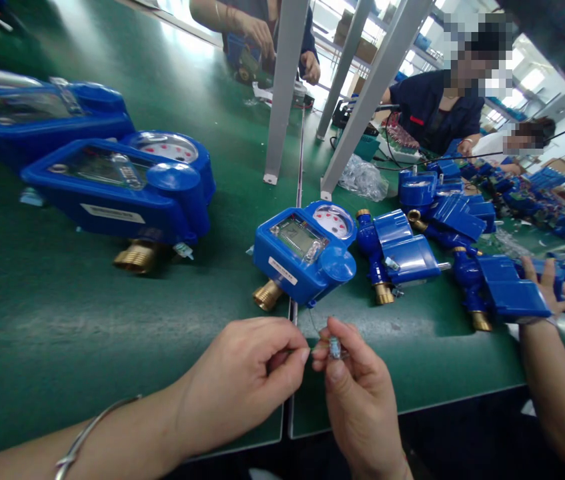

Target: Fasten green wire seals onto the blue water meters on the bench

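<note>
A blue water meter [289, 257] with a display, a round dial and a brass threaded end lies just beyond my hands. From its lower edge a thin wire [314, 322] runs down to my right hand [362, 393]. Between that hand's thumb and fingers is a small light-blue wire seal [335, 347]. Close beside it, my left hand [247, 367] is closed in a pinch, its fingertips almost touching the right fingers. It seems to grip the thin wire's end, though the fingers hide most of it.
More blue water meters [122, 190] stand on the green table [212, 347] at left; others [407, 250] lie at right. Grey metal posts [285, 100] rise from the table. At the right edge a co-worker's hand [545, 290] touches a meter. Other people work across the table.
</note>
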Demonstrator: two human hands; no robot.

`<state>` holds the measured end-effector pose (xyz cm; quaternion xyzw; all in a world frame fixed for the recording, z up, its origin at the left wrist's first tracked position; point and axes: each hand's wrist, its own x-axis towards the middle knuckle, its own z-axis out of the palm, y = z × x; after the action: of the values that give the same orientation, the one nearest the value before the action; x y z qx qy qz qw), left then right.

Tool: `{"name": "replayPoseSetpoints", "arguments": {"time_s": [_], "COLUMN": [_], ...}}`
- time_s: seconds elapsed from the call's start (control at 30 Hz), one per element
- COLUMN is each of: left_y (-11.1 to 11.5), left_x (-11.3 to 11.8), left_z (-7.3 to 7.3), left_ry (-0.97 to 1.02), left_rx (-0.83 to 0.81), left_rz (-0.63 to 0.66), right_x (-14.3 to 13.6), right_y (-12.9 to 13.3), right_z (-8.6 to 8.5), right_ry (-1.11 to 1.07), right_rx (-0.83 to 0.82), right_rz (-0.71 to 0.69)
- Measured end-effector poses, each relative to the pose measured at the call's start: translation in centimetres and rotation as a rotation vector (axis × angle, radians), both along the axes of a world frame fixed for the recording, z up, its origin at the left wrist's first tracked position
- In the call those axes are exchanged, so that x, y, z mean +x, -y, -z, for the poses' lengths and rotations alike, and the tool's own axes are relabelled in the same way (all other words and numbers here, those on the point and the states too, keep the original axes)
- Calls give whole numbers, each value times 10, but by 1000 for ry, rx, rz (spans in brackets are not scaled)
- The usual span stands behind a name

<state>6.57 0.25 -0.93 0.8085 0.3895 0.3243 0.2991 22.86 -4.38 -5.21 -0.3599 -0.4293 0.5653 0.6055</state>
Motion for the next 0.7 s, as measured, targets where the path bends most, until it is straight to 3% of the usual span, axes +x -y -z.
{"name": "replayPoseSetpoints", "arguments": {"time_s": [0.17, 0.37, 0.53, 0.7], "left_y": [1, 2, 1, -2], "left_x": [-1, -1, -2, -1], "left_z": [3, 3, 3, 2], "left_ry": [12, 15, 7, 9], "left_rx": [12, 32, -12, -58], "left_rz": [5, 24, 63, 82], "right_x": [0, 3, 0, -1], "right_y": [0, 3, 3, 1], "right_z": [-2, -8, -6, -1], "right_ry": [65, 332, 96, -31], "right_rx": [21, 10, -38, -60], "right_rz": [-9, 12, 42, -16]}}
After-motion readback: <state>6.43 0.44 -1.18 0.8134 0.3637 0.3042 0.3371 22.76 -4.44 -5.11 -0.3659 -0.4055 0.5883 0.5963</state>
